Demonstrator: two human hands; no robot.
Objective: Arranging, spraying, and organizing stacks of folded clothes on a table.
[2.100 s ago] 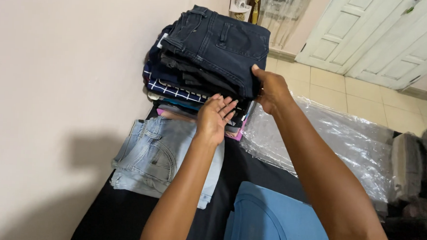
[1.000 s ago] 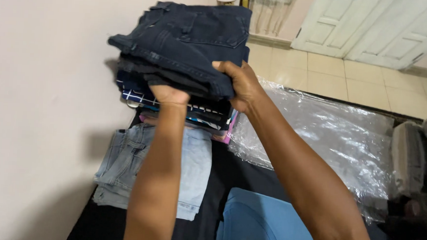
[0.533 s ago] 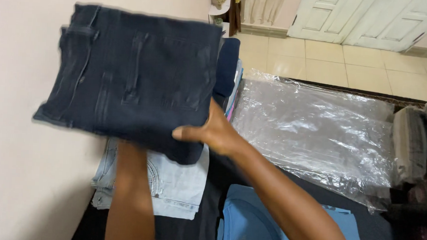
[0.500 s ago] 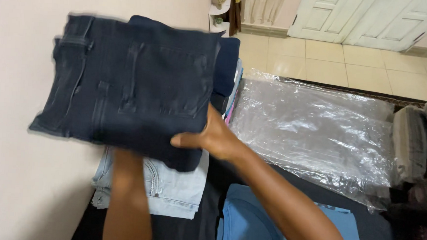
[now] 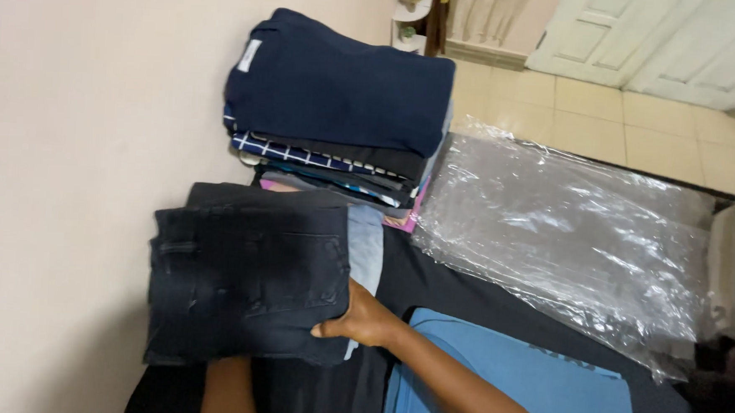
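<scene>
Gripping folded dark jeans (image 5: 246, 280), the right hand (image 5: 361, 319) clamps their edge; the left hand's grip is hidden underneath.

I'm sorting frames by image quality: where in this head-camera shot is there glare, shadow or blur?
Head view: glare streaks the clear plastic sheet; a soft shadow falls on the wall below and left of the folded dark jeans; the jeans read almost black, seams faint; the right hand gripping them is fairly sharp; the stack of folded clothes is sharp.
</scene>
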